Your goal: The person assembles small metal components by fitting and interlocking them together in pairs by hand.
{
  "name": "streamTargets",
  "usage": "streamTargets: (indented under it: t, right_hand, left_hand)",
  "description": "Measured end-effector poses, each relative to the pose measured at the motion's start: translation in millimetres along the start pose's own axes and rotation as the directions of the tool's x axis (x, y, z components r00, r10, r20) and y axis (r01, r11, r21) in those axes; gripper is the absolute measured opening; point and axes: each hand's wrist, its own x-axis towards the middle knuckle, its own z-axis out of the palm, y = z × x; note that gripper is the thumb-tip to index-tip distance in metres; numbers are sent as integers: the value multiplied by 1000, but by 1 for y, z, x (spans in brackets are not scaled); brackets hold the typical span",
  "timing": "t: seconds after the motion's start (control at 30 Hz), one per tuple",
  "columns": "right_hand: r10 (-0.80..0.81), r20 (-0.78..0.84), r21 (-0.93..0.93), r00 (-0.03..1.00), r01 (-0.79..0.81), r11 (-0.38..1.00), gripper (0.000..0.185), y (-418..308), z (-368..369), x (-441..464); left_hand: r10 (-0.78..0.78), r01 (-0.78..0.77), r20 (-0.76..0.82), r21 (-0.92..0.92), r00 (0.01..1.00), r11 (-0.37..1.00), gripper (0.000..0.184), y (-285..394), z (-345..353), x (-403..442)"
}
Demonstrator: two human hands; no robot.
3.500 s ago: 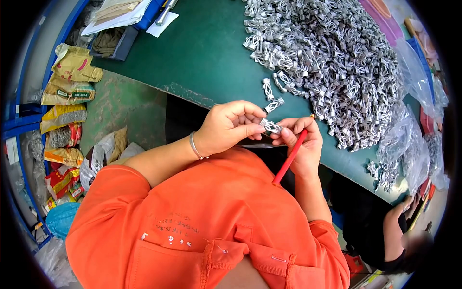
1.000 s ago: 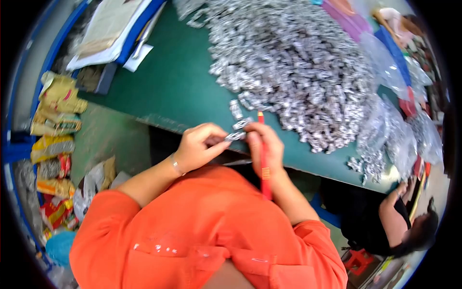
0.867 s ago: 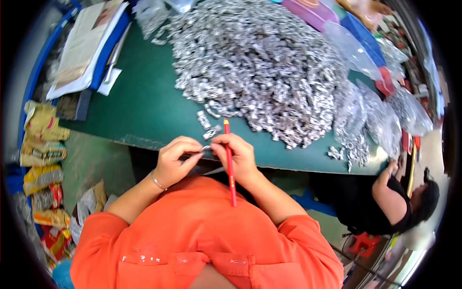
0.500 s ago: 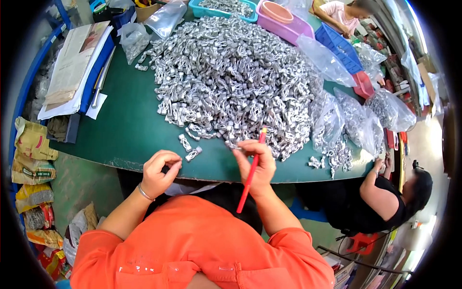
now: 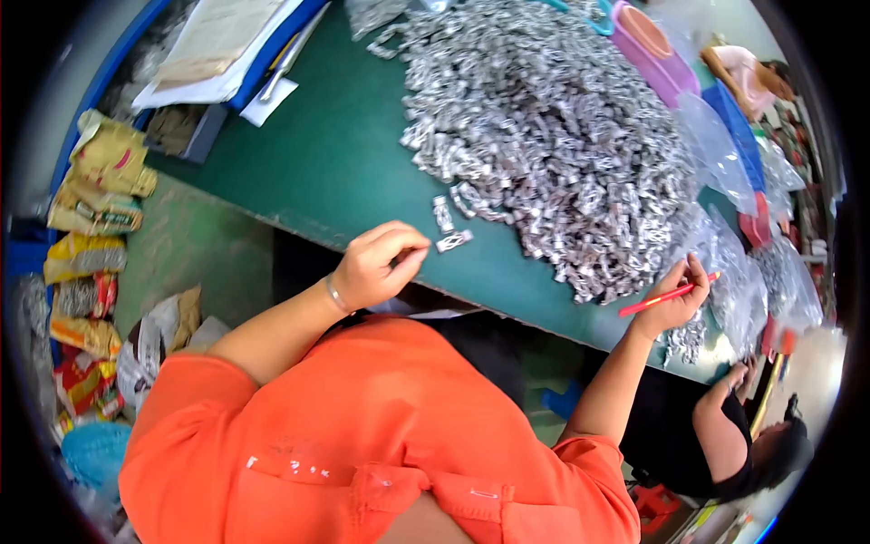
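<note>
A large heap of small silvery metal pieces with pale loops [image 5: 553,136] covers much of the green table [image 5: 317,172]. My right hand [image 5: 675,299] is over the heap's lower right edge, closed around a red pen [image 5: 654,298] that lies slanted across it. Whether a metal piece is also in its fingertips I cannot tell. My left hand [image 5: 376,265] hovers at the table's front edge, fingers curled together; what is inside them is hidden. Two loose metal pieces [image 5: 454,240] lie just to the right of it, apart from the heap.
Plastic bags of metal pieces [image 5: 732,281] stand at the right, near a smaller pile [image 5: 686,340]. Papers [image 5: 204,54] on a blue holder lie at the left. A pink basin [image 5: 654,56] is behind the heap. A person in black [image 5: 725,426] sits at the right, another person [image 5: 745,80] farther back.
My right hand has moved right with the red pen, from the heap's front edge toward the bags. The view has turned and shifted; my left hand stays curled near the two loose pieces.
</note>
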Motion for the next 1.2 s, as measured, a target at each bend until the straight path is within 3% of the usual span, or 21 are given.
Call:
streamTargets:
  t: [0.03, 0.07, 0.1, 0.17, 0.23, 0.37, 0.43, 0.53, 0.63, 0.7, 0.73, 0.8, 0.9, 0.97, 1.03, 1.2]
  right_hand:
    - [-2, 58, 128, 998, -6, 992, 11, -33, 10, -13]
    - [-123, 206, 228, 971, 75, 971, 12, -55, 21, -29]
    - [-254, 329, 335, 910, 139, 932, 13, -77, 29, -44]
    - [-433, 522, 586, 735, 59, 808, 15, -120, 38, -69]
    - [-543, 433, 629, 720, 190, 754, 17, -145, 55, -88]
    - [-397, 617, 465, 680, 92, 881, 21, -154, 76, -108]
    - [-349, 614, 490, 708, 4, 871, 22, -151, 79, -113]
    - [-89, 684, 466, 724, -340, 817, 23, -157, 70, -120]
    - [-128, 603, 624, 787, -366, 691, 28, -158, 65, -122]
    - [-147, 595, 629, 790, -344, 698, 30, -160, 58, -122]
    - [-158, 581, 638, 799, -326, 698, 30, -162, 55, -120]
    - [-168, 568, 646, 806, -310, 698, 30, -164, 52, -121]
    - [61, 727, 596, 684, -673, 438, 20, -165, 48, -124]
    - [93, 860, 451, 502, -832, 325, 12, -163, 43, -118]
    - [95, 902, 395, 422, -893, 218, 11, -167, 40, -117]
    - [96, 921, 360, 377, -920, 154, 14, -171, 37, -118]
  left_hand:
    - [20, -20, 3, 17, 1000, 1000, 12, 0, 0, 1]
    - [18, -18, 4, 20, 1000, 1000, 12, 0, 0, 0]
    - [21, -22, 6, 18, 1000, 1000, 12, 0, 1, 0]
    - [24, -24, 14, 27, 1000, 999, 11, -1, 1, -1]
    - [-17, 17, 27, 6, 999, 1000, 12, -1, -1, -1]
    - [-48, 48, 41, -10, 998, 999, 14, -4, 1, -3]
    - [-76, 77, 62, -12, 995, 997, 15, -1, -1, -1]
    - [-183, 192, 109, -75, 977, 979, 21, 3, -2, 1]
    - [-266, 291, 177, -131, 948, 948, 25, 7, -5, 5]
    - [-342, 392, 280, -147, 897, 908, 24, 9, -8, 8]
    - [-436, 536, 370, -228, 820, 813, 17, 8, -10, 7]
    - [-434, 547, 380, -269, 817, 793, 16, 11, -11, 5]
    - [-413, 532, 372, -314, 831, 787, 14, 12, -10, 1]
    - [-358, 447, 314, -287, 879, 847, 16, 13, -10, -1]
    - [-344, 438, 313, -310, 885, 844, 17, 14, -10, -1]
    - [-314, 407, 311, -306, 897, 861, 18, 14, -10, -1]
